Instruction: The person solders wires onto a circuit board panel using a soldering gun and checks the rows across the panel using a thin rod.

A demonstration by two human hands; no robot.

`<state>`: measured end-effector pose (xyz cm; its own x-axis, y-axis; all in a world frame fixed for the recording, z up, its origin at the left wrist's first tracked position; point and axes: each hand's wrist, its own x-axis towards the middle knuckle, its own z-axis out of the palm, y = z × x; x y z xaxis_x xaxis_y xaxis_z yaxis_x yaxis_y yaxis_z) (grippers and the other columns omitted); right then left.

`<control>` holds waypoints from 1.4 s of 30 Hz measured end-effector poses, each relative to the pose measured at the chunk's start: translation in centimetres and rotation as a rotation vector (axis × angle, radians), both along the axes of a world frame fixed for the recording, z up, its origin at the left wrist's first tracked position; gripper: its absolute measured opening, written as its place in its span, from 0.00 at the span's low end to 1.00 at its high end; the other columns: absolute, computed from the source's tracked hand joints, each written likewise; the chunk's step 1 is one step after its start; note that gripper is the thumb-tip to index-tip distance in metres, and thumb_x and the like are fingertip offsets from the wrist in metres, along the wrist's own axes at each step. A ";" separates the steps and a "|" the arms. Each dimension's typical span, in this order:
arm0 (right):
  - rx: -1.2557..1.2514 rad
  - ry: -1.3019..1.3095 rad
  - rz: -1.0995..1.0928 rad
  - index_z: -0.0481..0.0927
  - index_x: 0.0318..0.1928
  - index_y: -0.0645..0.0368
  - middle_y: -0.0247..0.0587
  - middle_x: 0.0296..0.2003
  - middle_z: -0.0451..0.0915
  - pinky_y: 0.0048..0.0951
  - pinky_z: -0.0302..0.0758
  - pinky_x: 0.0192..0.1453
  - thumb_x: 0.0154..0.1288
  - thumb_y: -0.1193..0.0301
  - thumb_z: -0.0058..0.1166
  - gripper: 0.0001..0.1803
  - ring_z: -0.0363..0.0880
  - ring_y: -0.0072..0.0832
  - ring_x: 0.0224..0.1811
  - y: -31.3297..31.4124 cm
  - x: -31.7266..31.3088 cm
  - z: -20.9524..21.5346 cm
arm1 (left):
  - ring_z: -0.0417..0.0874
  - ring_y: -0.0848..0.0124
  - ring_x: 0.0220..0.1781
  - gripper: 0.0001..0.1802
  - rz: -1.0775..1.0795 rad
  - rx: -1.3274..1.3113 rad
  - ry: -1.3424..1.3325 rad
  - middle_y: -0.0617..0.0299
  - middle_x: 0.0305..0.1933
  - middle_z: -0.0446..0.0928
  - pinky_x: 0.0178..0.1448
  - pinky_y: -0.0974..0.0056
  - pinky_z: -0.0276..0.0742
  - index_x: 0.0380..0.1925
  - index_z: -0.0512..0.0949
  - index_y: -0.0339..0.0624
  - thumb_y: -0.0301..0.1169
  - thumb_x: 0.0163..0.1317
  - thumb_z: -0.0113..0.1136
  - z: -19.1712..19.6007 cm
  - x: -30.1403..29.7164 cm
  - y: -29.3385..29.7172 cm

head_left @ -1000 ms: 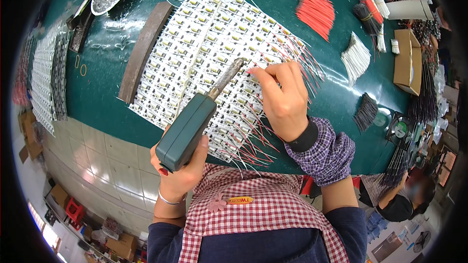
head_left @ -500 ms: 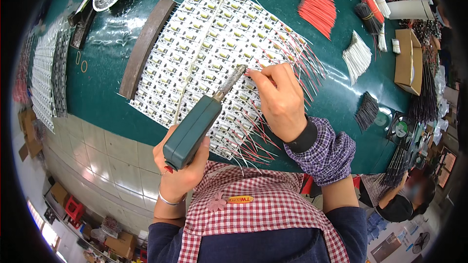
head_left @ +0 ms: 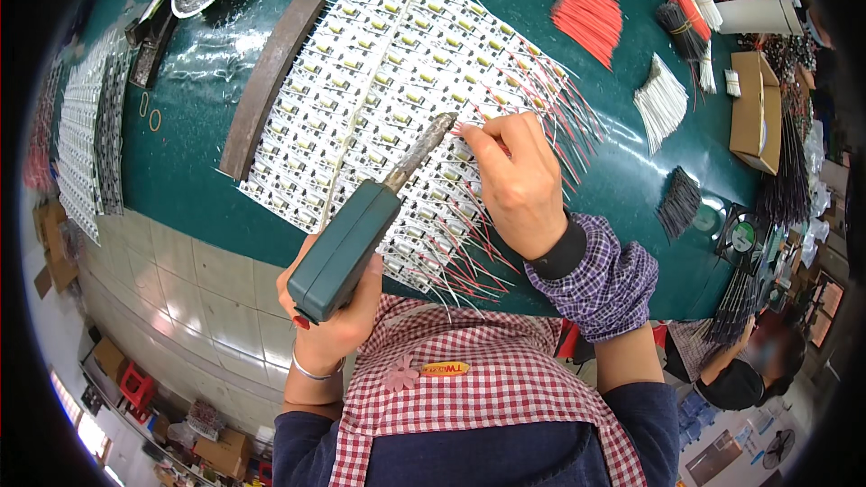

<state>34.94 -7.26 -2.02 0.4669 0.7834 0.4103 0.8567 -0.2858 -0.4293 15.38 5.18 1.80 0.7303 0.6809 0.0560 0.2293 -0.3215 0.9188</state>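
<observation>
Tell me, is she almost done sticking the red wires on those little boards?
Partly. Many boards in the panel already carry red wires along the right and lower edges. Right now the left hand holds the green soldering iron, its tip at the spot where the right hand pinches a wire. A pile of loose red wires waits, so more seems left.

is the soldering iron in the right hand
No, the left hand grips the soldering iron; the right hand pinches a red wire.

soldering iron (head_left: 361, 230) tip contact too small, right hand's fingers (head_left: 483, 131) hide wire end
</observation>
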 end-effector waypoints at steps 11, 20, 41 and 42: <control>0.042 -0.019 -0.027 0.83 0.41 0.65 0.42 0.32 0.75 0.33 0.73 0.36 0.47 0.87 0.61 0.16 0.74 0.36 0.35 0.1 -0.3 0.3 | 0.82 0.69 0.25 0.10 0.007 0.054 0.010 0.53 0.32 0.82 0.30 0.69 0.76 0.33 0.83 0.29 0.16 0.48 0.68 0.2 -0.4 0.1; 0.021 0.023 0.007 0.83 0.41 0.64 0.40 0.30 0.74 0.33 0.72 0.35 0.49 0.86 0.62 0.16 0.74 0.36 0.33 -0.3 -1.4 0.4 | 0.82 0.67 0.27 0.11 0.013 0.004 0.032 0.51 0.33 0.82 0.32 0.68 0.77 0.34 0.83 0.29 0.16 0.47 0.67 0.2 -1.4 -0.2; 0.021 -0.020 -0.009 0.83 0.40 0.66 0.41 0.31 0.74 0.33 0.73 0.35 0.48 0.86 0.63 0.15 0.75 0.36 0.33 -0.1 -1.8 0.0 | 0.81 0.66 0.25 0.10 0.011 0.011 0.061 0.52 0.31 0.81 0.30 0.67 0.75 0.32 0.82 0.29 0.15 0.47 0.66 -0.1 -2.2 -0.1; 0.021 -0.020 -0.010 0.83 0.40 0.66 0.41 0.31 0.74 0.33 0.73 0.35 0.48 0.86 0.63 0.15 0.75 0.36 0.33 -0.1 -1.8 -0.1 | 0.81 0.66 0.25 0.10 0.011 0.010 0.061 0.52 0.31 0.81 0.30 0.67 0.75 0.32 0.82 0.29 0.15 0.47 0.66 -0.2 -2.3 -0.2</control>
